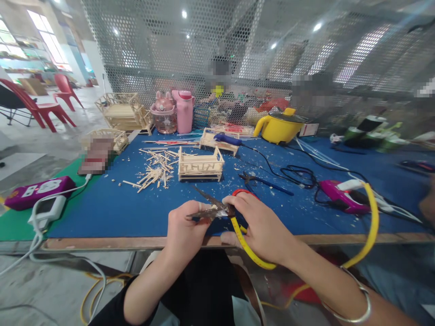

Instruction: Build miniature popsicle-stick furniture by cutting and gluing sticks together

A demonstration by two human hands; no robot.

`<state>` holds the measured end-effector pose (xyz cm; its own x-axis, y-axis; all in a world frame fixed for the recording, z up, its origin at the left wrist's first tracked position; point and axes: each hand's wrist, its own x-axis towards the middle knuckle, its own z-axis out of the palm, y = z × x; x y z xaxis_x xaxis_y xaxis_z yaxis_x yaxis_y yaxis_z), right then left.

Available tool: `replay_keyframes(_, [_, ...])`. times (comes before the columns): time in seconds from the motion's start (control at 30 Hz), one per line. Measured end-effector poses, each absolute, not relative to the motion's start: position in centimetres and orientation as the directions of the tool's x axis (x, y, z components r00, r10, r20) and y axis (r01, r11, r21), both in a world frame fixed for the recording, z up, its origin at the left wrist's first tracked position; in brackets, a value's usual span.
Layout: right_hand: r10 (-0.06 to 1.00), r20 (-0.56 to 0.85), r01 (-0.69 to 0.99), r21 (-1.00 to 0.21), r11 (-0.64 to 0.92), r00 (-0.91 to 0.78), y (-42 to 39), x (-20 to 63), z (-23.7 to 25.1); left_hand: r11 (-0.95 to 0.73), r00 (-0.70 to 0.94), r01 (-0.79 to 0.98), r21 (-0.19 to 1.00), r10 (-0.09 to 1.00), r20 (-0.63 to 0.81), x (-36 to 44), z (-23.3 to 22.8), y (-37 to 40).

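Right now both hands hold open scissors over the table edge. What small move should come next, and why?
Probably a gentle closing of the blades. The right hand grips the red-handled scissors, whose blades stand open, and the left hand pinches near the lower blade. Whether a stick lies between the blades I cannot tell, so the left fingers should likely stay clear of the edge.

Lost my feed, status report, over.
Left hand pinches scissors blades. Right hand grips red handle, yellow tape measure underneath. Small wooden crib stands beyond, apart.
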<state>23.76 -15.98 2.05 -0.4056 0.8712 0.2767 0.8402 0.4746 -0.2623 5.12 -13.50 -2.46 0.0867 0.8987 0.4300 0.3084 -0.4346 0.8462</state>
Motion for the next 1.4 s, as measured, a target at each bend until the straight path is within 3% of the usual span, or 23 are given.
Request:
replay_keyframes(0.43, [0.874,0.289,0.822,-0.318,0.472,-0.390,-16.2,23.3,1.7,-0.437,0.102,0.315,0.843,0.898,0.428,5.1,-1.9,-13.6])
replay_keyframes(0.73, [0.886,0.257,0.825,-0.333,0.457,-0.386,-16.4,23.3,1.8,-0.494,0.084,0.402,0.771,0.858,0.506,5.2,-2.4,-13.6])
replay_keyframes(1.07, [0.900,0.242,0.765,-0.473,0.436,-0.363,-16.7,22.8,2.0,-0.513,0.079,0.399,0.760,0.845,0.529,5.1,-2.3,-13.7])
replay_keyframes(1.4, [0.920,0.192,0.810,-0.437,0.393,-0.343,-16.9,22.5,1.6,-0.608,0.108,0.448,0.655,0.764,0.636,5.2,-2.3,-13.6])
